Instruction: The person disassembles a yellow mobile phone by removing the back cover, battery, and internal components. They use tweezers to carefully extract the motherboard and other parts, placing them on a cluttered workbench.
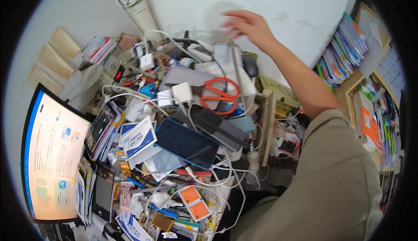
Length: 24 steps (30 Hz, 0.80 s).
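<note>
My right hand [246,26] is raised before the white wall at the back, its fingers apart and slightly blurred, with nothing visible gripped in them. Just beneath the fingertips rises the upper end of a thin ribbed, spring-like strip [239,73]; whether they touch I cannot tell. Orange-handled scissors [220,96] lie lower down on the heap. Near them are a white charger block [182,92], a dark phone [186,143] with a blue edge and a dark grey oblong device [220,129]. A pale flat device [226,53] leans below the hand. My left hand is out of view.
A lit monitor [54,158] stands at the left. White cables [237,171] trail over the cluttered desk and its near edge. A wooden frame [267,128] borders the heap on the right. Shelves of files [344,45] fill the far right, and a pipe [137,10] runs down the wall.
</note>
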Each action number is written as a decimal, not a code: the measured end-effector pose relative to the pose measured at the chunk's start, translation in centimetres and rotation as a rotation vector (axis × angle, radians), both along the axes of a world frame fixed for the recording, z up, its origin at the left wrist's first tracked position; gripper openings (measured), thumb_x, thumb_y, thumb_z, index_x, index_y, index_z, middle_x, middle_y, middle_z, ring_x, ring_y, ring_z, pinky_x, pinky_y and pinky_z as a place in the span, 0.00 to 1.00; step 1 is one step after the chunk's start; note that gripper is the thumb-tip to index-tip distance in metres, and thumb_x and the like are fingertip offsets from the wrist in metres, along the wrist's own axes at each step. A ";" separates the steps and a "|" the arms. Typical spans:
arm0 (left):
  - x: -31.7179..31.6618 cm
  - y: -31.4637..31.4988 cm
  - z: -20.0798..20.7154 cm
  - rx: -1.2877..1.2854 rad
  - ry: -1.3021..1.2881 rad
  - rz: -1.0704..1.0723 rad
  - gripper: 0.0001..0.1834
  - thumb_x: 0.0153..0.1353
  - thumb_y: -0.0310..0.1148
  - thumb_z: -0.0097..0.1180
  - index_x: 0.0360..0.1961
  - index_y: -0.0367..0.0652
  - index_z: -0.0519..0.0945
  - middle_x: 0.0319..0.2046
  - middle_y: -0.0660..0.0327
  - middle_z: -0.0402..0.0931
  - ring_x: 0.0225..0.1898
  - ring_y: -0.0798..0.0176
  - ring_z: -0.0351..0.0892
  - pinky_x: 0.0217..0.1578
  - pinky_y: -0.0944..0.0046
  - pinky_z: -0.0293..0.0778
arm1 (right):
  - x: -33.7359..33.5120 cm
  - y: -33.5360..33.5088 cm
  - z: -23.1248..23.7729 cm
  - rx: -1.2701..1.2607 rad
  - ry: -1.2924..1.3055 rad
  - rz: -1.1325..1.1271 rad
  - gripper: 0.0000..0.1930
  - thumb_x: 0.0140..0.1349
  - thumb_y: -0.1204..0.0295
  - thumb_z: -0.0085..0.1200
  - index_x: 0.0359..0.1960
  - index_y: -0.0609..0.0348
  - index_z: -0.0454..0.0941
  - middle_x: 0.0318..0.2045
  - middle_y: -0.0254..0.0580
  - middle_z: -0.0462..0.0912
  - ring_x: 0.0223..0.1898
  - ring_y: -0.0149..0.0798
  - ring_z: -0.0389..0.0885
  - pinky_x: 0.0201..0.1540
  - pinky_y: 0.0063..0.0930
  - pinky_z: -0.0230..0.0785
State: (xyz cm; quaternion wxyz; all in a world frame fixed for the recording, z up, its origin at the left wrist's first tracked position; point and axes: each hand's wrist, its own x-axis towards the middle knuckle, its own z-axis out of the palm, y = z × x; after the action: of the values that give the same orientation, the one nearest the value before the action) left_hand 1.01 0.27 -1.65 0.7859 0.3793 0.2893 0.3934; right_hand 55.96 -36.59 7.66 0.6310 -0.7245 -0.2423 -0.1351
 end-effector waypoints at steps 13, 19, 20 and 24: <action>-1.2 1.3 -2.4 0.065 0.070 0.012 0.33 0.70 0.70 0.43 0.39 0.48 0.75 0.16 0.65 0.61 0.21 0.66 0.64 0.24 0.67 0.64 | -1.4 -6.6 -25.7 0.796 0.944 -0.184 0.17 0.77 0.55 0.47 0.41 0.54 0.79 0.29 0.40 0.82 0.27 0.37 0.80 0.26 0.34 0.75; -1.5 1.8 -2.5 -0.072 -0.138 -0.074 0.38 0.70 0.73 0.34 0.42 0.45 0.75 0.16 0.60 0.65 0.19 0.60 0.68 0.20 0.62 0.68 | -0.3 -5.5 -26.0 0.884 0.944 -0.155 0.21 0.78 0.57 0.44 0.57 0.63 0.76 0.55 0.50 0.82 0.54 0.45 0.83 0.59 0.38 0.78; -1.6 1.9 -2.6 -0.053 -0.150 -0.114 0.39 0.70 0.73 0.34 0.42 0.45 0.74 0.16 0.60 0.65 0.20 0.60 0.69 0.20 0.62 0.68 | 0.1 -5.7 -26.4 0.880 0.912 -0.161 0.21 0.78 0.58 0.44 0.59 0.63 0.75 0.56 0.50 0.82 0.55 0.45 0.83 0.60 0.38 0.77; -1.8 2.0 -2.7 -0.102 -0.185 -0.150 0.41 0.67 0.77 0.33 0.41 0.47 0.74 0.17 0.61 0.67 0.23 0.59 0.72 0.25 0.60 0.70 | 1.6 -8.5 -27.8 0.740 0.790 -0.062 0.18 0.77 0.61 0.46 0.56 0.61 0.77 0.51 0.46 0.85 0.50 0.39 0.85 0.54 0.33 0.81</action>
State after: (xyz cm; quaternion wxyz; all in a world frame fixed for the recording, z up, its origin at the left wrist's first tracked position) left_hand -0.82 2.31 -4.32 0.8548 0.3214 0.2061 0.3515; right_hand 57.54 -45.08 -20.18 0.8828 -0.4562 0.0985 0.0527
